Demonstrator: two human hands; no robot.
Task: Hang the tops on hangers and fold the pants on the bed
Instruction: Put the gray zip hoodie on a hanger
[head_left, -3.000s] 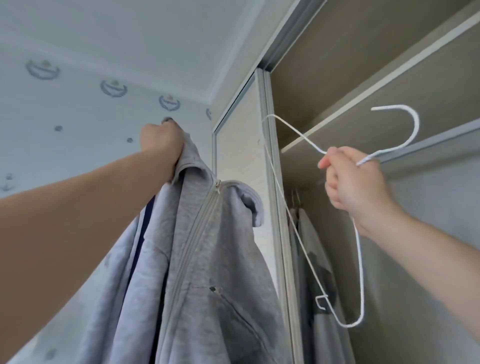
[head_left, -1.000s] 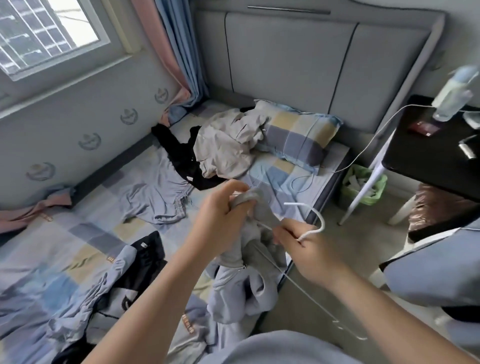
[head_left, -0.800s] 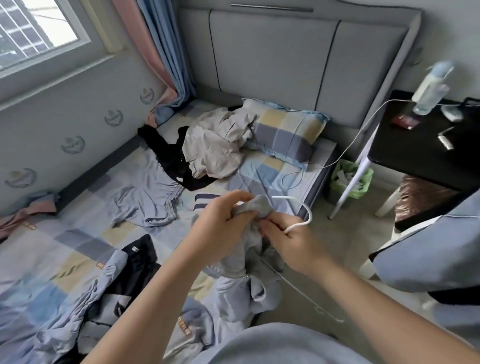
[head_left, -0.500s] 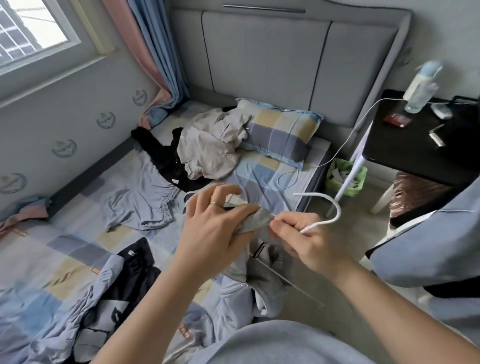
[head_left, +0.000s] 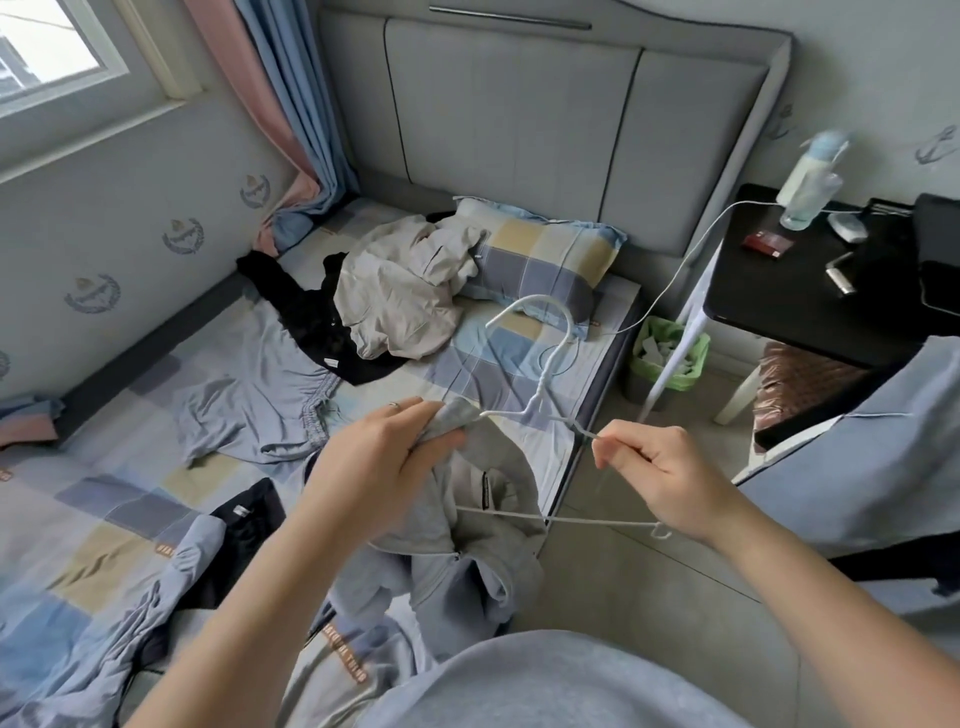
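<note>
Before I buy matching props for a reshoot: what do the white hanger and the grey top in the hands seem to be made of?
Hanger: thin metal wire, probably coated in white plastic, matte; the slim rod and twisted neck suggest it. Grey top: soft knit, likely cotton-blend fleece, matte; it drapes in limp, rounded folds.

A thin ring (head_left: 395, 405) is worn on one finger of the left hand (head_left: 384, 457). The right hand (head_left: 660, 473) is seen bare, and both forearms are uncovered as far as the frame shows them. A plain grey-blue top (head_left: 545, 686) of soft, slightly fuzzy fabric is worn, seen along the bottom edge.
</note>
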